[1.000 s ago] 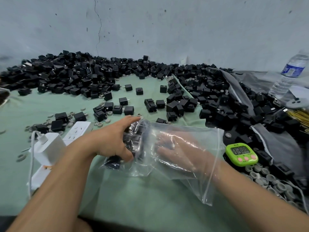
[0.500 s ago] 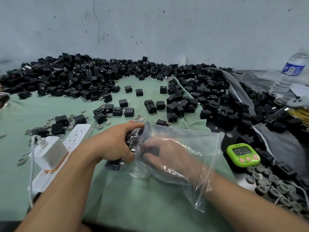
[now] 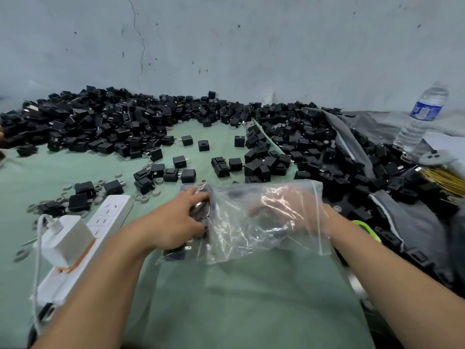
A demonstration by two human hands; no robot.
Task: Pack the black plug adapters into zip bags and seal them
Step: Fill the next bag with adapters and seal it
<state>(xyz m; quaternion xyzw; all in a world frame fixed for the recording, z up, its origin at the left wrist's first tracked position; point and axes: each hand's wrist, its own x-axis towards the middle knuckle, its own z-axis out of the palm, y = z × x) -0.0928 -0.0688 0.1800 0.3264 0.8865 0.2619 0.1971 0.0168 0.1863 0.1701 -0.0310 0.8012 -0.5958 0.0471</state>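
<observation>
A clear zip bag (image 3: 239,238) lies on the green cloth (image 3: 251,298) in front of me, its mouth pointing right. My left hand (image 3: 176,222) grips the bag's closed left end, where a few black plug adapters (image 3: 175,253) sit inside. My right hand (image 3: 284,210) is inside the bag up to the wrist. Through the plastic its fingers look loosely straight, and I see nothing held in them. Loose black adapters (image 3: 187,175) lie scattered just beyond the bag.
Big heaps of black adapters fill the back left (image 3: 100,127) and right (image 3: 314,147). A white power strip (image 3: 108,215) with a charger (image 3: 68,238) lies left of my arm. A green timer (image 3: 364,229) peeks past the bag. A water bottle (image 3: 422,117) stands far right.
My right hand has drawn back to the right inside the bag, away from the left hand. The bag's mouth now covers most of the green timer. The left hand keeps its grip.
</observation>
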